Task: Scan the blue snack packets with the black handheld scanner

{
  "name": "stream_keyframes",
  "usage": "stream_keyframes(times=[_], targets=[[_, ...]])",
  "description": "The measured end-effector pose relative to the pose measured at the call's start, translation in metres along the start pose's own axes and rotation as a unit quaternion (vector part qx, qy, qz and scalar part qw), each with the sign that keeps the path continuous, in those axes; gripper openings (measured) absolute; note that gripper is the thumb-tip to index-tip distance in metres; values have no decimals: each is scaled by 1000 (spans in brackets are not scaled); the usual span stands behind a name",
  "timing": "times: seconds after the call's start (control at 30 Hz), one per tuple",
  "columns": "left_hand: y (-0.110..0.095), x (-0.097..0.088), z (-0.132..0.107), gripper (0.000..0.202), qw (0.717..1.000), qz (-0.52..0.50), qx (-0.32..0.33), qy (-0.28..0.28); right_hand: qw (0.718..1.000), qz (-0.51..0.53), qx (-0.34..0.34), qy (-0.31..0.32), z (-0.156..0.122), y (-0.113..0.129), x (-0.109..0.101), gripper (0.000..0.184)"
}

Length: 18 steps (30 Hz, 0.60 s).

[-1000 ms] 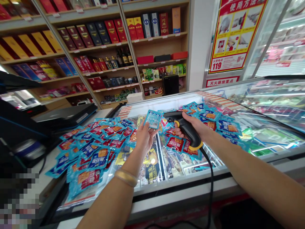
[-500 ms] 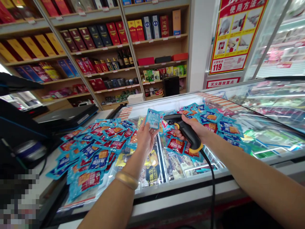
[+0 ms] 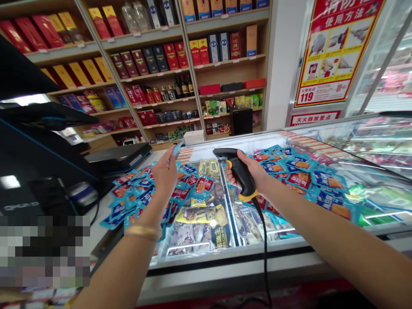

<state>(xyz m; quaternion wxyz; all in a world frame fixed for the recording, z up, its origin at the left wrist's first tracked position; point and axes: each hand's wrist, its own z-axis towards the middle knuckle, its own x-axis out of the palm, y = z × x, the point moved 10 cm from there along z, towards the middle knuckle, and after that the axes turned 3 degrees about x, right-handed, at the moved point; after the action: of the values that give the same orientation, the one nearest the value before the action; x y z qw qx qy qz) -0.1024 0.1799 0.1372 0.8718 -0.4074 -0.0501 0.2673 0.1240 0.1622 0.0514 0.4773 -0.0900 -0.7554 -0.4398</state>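
Both hands are up over the chest freezer (image 3: 225,253). The left hand (image 3: 164,174), with a gold bangle (image 3: 141,231) on its wrist, pinches one blue packet (image 3: 175,150) edge-on, out to the left of the scanner (image 3: 236,169). The right hand (image 3: 254,171) is wrapped tight round that scanner's grip, its cable (image 3: 265,249) hanging down. By my reckoning this is the gap between reads: packet and scanner are apart, so a read would need the packet's printed side turned square to the scanner's head. Beyond, one heap of packets (image 3: 135,197) lies left on the glass, another heap (image 3: 309,180) right. Boxed goods fill the shelves (image 3: 154,60) behind.
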Motion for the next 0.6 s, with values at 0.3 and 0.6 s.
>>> stream_keyframes(times=[0.3, 0.6], targets=[[57, -23, -22, 45, 837, 480, 65, 255, 996, 26, 81, 4, 53, -75, 17, 48], [-13, 15, -29, 40, 908, 350, 182, 143, 1000, 14, 23, 12, 19, -23, 12, 51]])
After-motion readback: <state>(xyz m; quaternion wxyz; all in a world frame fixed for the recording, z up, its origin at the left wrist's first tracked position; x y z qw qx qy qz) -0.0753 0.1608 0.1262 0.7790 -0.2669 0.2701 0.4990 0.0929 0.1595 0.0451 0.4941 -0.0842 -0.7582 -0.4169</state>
